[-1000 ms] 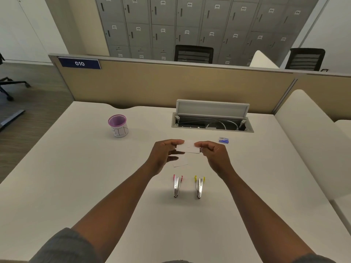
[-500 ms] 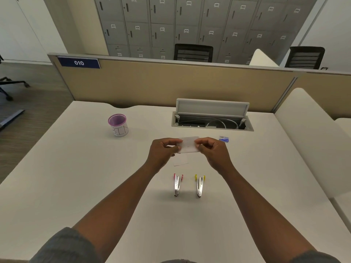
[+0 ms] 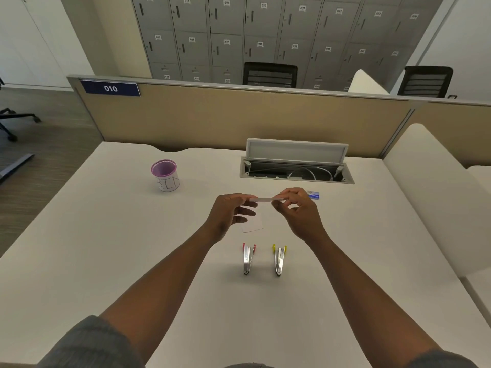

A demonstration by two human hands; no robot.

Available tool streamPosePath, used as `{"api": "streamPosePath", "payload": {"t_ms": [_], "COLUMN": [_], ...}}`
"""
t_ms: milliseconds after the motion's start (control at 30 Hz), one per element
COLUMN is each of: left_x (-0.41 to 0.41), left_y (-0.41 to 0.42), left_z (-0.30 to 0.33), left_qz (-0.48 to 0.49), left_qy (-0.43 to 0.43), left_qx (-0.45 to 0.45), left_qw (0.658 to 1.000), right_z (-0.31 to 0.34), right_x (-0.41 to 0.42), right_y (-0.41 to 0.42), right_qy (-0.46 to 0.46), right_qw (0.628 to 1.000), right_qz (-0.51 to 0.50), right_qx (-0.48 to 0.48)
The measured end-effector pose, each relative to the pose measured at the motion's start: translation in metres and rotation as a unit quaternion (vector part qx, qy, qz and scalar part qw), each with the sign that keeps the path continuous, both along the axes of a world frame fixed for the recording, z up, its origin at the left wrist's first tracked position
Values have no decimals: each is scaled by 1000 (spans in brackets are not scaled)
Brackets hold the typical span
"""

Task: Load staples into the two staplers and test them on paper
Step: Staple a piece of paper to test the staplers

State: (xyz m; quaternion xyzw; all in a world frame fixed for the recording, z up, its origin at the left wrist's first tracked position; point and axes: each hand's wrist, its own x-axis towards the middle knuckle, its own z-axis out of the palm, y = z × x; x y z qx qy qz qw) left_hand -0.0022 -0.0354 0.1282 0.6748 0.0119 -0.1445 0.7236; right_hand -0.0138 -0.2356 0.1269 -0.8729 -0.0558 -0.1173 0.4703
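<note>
Both hands are pinching 1 small white paper strip [image 3: 266,199] up above the desk. From the head view, the left hand [image 3: 229,214] is holding the strip's left end between thumb and first finger, and its other fingers are sticking out toward the middle. The right hand [image 3: 297,211] is pinching the right end with curled fingertips. The strip is lying flat and level between the 2 hands, so only its thin edge is showing.

Under the hands, another small white paper piece [image 3: 253,223] is lying flat on the white desk [image 3: 106,248]. Part of it is hiding behind the left fingers.

Closer to the person, 2 shiny staplers are lying side by side, a little apart. The red stapler [image 3: 248,258] is on the left and the yellow stapler [image 3: 279,259] is on the right. Their colored ends are pointing away from the person. Nobody is touching them.

A small blue staple box [image 3: 314,194] is sitting on the desk just beyond the right hand.

A purple cup [image 3: 164,175] with writing on its white side is standing upright far off to the left. An open cable tray [image 3: 296,166] with white wires inside is sitting at the back of the desk. A tan divider wall [image 3: 239,118] with a blue sign reading 010 is standing behind it.
</note>
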Motion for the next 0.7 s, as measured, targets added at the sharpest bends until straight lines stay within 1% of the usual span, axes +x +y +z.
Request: {"api": "streamPosePath", "payload": {"t_ms": [67,167,267,333,400,533,700], "left_x": [-1,-1,1,3,3,2,0], "left_y": [0,-2,-5,-7,-9,-10,-14], "left_z": [0,2,1,-2,-4,-5,-6], "left_qz": [4,22,23,22,29,35,34], "left_qy": [3,11,-15,-42,-49,-40,-38], "left_qx": [-1,2,60,106,126,127,123], "left_qw": [1000,1000,998,993,990,991,991], "right_z": [-1,-2,-1,1,3,4,1], "right_x": [2,1,0,1,2,2,3], "right_y": [2,4,6,8,9,10,16], "right_qy": [2,21,55,82,117,179,203], "right_qw": [1000,999,998,997,993,978,969], "right_qz": [-17,-17,-4,6,9,-1,6], "right_qx": [-2,-28,-35,-14,22,103,137]}}
